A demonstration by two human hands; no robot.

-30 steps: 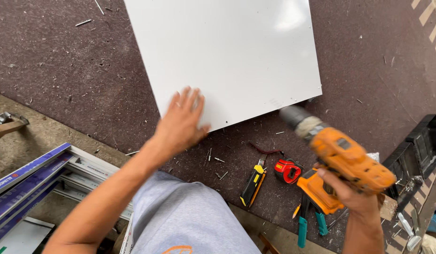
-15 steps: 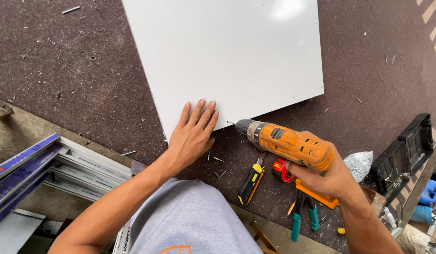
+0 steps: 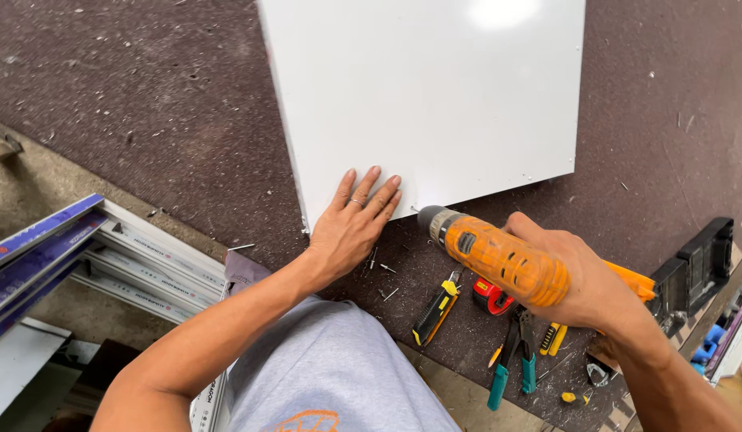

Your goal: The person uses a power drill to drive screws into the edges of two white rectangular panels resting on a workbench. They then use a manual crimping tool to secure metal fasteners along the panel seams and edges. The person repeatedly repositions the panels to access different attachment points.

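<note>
Left hand [image 3: 353, 218] flat and spread wide, fingers [image 3: 369, 186] pressing on the near edge of the white panel [image 3: 435, 88], at about 7 o'clock on the panel. Palm resting partly on the dark bench [image 3: 131, 96] just below that edge.

Right hand [image 3: 583, 280] wrapped tight around the orange drill [image 3: 499, 260] — tip aimed toward 10 o'clock, right at the panel's near edge, just beside the left hand's fingers. Cannot tell if the tip is touching the panel or only close.

White panel lying flat on the bench, filling the top middle of the view, from 11 o'clock to 2 o'clock, with a bright glare spot near the top.

Below the drill, at 5 o'clock — a yellow and black knife [image 3: 436, 308], a red tape measure [image 3: 492, 296] partly hidden under the drill, green-handled pliers [image 3: 511, 364], and a small yellow tool [image 3: 553, 339]. A few loose screws [image 3: 387, 282] near the left wrist.

At 3 o'clock, a black case [image 3: 703, 260] on the bench edge. At 8 o'clock, off the bench, long grey and blue rails [image 3: 107, 256] stacked together.
</note>
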